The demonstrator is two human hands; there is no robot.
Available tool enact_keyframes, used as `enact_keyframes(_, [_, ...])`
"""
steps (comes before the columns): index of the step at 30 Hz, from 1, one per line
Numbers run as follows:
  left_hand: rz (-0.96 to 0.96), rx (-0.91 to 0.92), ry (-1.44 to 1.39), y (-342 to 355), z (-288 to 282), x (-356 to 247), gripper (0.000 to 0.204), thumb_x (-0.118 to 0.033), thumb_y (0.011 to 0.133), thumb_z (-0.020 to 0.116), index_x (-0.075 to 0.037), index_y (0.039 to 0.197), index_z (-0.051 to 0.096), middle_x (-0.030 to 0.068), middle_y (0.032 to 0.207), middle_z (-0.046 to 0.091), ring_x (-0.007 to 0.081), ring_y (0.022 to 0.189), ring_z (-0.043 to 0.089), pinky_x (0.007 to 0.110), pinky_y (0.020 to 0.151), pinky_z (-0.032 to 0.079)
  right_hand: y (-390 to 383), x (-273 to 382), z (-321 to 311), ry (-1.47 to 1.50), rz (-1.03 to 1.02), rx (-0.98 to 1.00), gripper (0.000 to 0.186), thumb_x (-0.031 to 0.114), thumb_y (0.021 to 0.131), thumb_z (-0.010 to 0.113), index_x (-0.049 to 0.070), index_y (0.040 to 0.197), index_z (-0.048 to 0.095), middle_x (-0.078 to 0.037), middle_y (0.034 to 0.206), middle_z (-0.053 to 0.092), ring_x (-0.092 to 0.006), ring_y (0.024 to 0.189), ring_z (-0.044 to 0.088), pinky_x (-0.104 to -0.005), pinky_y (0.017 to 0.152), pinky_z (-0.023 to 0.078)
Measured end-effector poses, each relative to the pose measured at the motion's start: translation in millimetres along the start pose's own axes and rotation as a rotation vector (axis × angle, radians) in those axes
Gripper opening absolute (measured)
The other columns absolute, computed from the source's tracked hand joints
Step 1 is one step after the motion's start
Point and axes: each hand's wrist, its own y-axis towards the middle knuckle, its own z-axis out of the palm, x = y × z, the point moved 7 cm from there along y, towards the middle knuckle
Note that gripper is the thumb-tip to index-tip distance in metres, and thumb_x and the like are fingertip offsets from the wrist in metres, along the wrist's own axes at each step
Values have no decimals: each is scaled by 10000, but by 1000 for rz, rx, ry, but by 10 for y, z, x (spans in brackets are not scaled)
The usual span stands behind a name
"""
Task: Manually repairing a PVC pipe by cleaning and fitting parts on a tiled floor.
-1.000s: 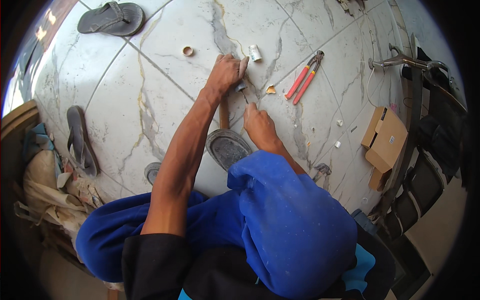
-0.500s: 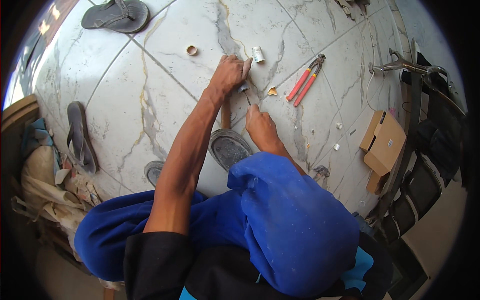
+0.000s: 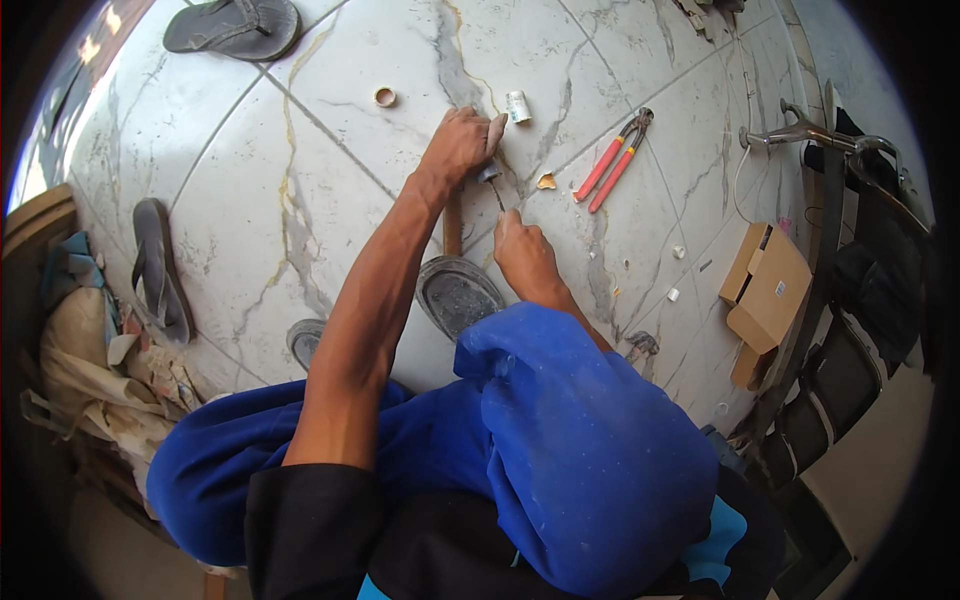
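My left hand [image 3: 462, 145] is closed around a grey, round-ended piece [image 3: 488, 173] on the tiled floor; most of it is hidden under the fingers. A wooden handle [image 3: 452, 228] runs from below that hand toward my sandal [image 3: 460, 298]. Closed in a fist, my right hand [image 3: 525, 255] grips a tool with a thin metal shaft [image 3: 501, 202]. The shaft points at the end of the grey piece; its handle is hidden in the fist. Beyond the left hand stand a short white cylinder [image 3: 517, 107] and a small brown-rimmed ring [image 3: 385, 97].
Red-handled pincers [image 3: 614, 165] lie to the right, near a small broken fragment [image 3: 546, 181]. An open cardboard box [image 3: 768, 285] sits beside dark metal chairs [image 3: 845, 370]. Loose black flip-flops [image 3: 235, 28] lie at left; crumpled cloth and sacking [image 3: 95, 345] are heaped at the left edge.
The view has shifted very slightly. Both hands keep the same hold, and the thin shaft stays at the grey piece's end.
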Motion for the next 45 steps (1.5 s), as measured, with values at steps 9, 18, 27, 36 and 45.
enact_keyframes(9, [-25, 25, -6, 21, 46, 95, 352, -212, 903, 381, -2, 681, 557, 109, 656, 576, 267, 705, 482, 343, 730, 391, -35, -56, 75, -61, 41, 9, 201, 179, 871, 433, -15, 831, 470, -257, 624, 565, -399, 616, 592, -446, 518, 487])
enact_keyframes(18, [35, 20, 21, 65, -11, 44, 305, -169, 899, 366, 1, 718, 544, 105, 641, 568, 273, 681, 486, 344, 677, 420, 145, 6, 6, -21, -21, -45, 172, 168, 866, 434, 2, 836, 464, -251, 621, 570, -386, 615, 600, -447, 521, 490])
enact_keyframes(27, [95, -7, 64, 33, 28, 12, 214, -140, 884, 408, 7, 779, 522, 125, 624, 546, 294, 627, 466, 351, 619, 426, 133, 11, -38, -49, -16, -73, 207, 207, 878, 433, 6, 839, 464, -239, 625, 576, -378, 607, 602, -425, 513, 496])
enact_keyframes(36, [53, -27, 6, 17, 37, 138, 250, -170, 895, 405, 10, 762, 516, 138, 627, 531, 296, 617, 452, 365, 590, 424, -8, -58, 27, -56, 44, 15, 219, 215, 879, 433, 2, 844, 461, -228, 622, 577, -373, 602, 602, -426, 526, 496])
enact_keyframes(45, [155, -64, 87, 60, -13, 10, 292, -192, 893, 411, -15, 712, 557, 113, 585, 556, 284, 591, 498, 349, 625, 430, 87, -10, -91, -39, -43, -30, 205, 198, 873, 434, -3, 854, 468, -228, 614, 577, -377, 604, 603, -440, 524, 494])
